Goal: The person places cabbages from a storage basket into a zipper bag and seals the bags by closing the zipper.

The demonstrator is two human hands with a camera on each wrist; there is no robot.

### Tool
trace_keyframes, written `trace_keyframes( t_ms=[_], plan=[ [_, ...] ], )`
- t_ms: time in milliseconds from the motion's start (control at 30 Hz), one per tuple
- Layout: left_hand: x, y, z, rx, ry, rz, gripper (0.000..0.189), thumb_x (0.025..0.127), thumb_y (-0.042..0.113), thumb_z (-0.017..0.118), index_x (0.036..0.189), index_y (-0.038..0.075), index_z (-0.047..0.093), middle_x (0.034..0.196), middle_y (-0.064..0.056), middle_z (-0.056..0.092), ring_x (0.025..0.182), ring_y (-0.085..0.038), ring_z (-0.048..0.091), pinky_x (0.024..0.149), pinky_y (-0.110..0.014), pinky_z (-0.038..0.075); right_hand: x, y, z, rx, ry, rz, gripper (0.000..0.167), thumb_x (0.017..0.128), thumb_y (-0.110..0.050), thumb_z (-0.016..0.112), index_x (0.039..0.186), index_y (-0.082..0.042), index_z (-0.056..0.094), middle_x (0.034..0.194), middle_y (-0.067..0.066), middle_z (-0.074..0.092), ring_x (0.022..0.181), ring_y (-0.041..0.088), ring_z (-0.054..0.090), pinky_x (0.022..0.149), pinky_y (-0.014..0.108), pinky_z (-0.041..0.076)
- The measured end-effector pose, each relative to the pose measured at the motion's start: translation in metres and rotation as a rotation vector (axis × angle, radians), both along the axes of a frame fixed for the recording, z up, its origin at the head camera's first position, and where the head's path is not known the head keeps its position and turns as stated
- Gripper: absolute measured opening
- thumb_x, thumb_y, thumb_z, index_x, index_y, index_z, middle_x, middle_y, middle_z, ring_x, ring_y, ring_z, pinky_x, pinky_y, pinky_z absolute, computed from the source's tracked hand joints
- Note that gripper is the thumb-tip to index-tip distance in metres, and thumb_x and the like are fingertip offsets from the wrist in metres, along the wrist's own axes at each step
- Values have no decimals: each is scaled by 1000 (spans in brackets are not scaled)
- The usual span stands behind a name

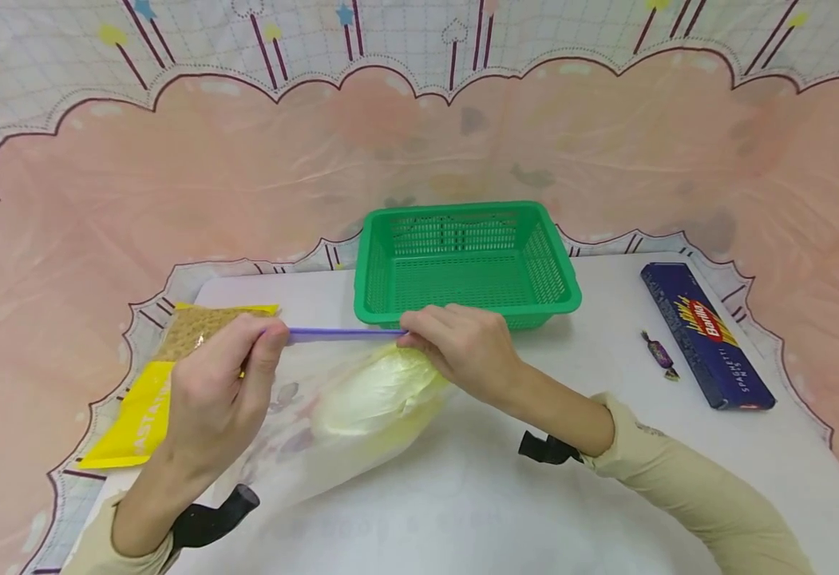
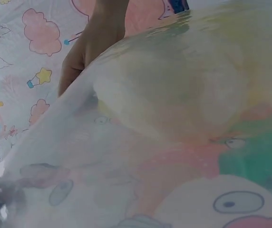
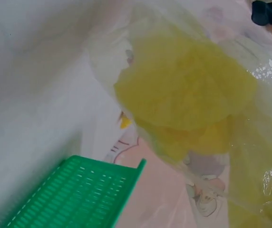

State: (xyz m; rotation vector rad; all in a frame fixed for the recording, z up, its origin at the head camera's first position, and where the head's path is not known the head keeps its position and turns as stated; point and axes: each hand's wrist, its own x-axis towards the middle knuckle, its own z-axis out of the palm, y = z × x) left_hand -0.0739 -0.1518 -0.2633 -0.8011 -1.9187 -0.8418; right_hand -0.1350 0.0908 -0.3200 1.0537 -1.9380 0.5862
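Both hands hold a clear plastic bag point(image 1: 297, 471) by its purple top strip point(image 1: 343, 334), which is stretched straight between them. My left hand point(image 1: 214, 399) grips the strip's left end, fingers curled and thumb on top. At the right end, my right hand point(image 1: 465, 351) pinches the strip between thumb and fingers. Inside the bag is a rounded, pale yellow thing point(image 1: 369, 403), blurred by the plastic; its kind cannot be told. The bag also fills much of both wrist views, and the yellow thing point(image 3: 183, 90) shows through it in the right one.
A green plastic basket point(image 1: 465, 311) stands behind the hands. To the left lies a yellow pasta bag point(image 1: 139, 407), partly behind my left hand. At the right are a dark blue spaghetti box point(image 1: 706, 335) and a small wrapped candy point(image 1: 658, 354). A patterned cloth point(image 1: 247, 184) hangs behind the white table.
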Motion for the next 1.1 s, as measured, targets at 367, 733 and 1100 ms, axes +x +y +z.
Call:
trace_keyframes(
  t_ms=[367,733,1100],
  plan=[
    [2,-3,2,21,-6,9,47,100,34,51,80,-7,60,64,-8,49,60,-6,38,52,-16,31,-4,2,-3,-23,-141,161,35,102,-34,46,86,-11,66,85,0,66,83,17,59,75,25,51],
    [3,-10,-1,51,0,-25,43,99,28,55,77,-9,61,61,-6,48,58,-4,41,52,-12,33,-12,6,-9,13,-8,263,36,104,-33,40,85,-8,57,67,-2,51,58,7,46,48,14,37],
    [8,-14,1,49,-11,-25,43,99,28,55,78,-9,61,61,-6,47,60,-3,41,53,-12,33,-15,10,-8,-34,-64,352,33,100,-33,50,85,-9,64,76,1,58,70,13,53,59,18,46]
  ],
)
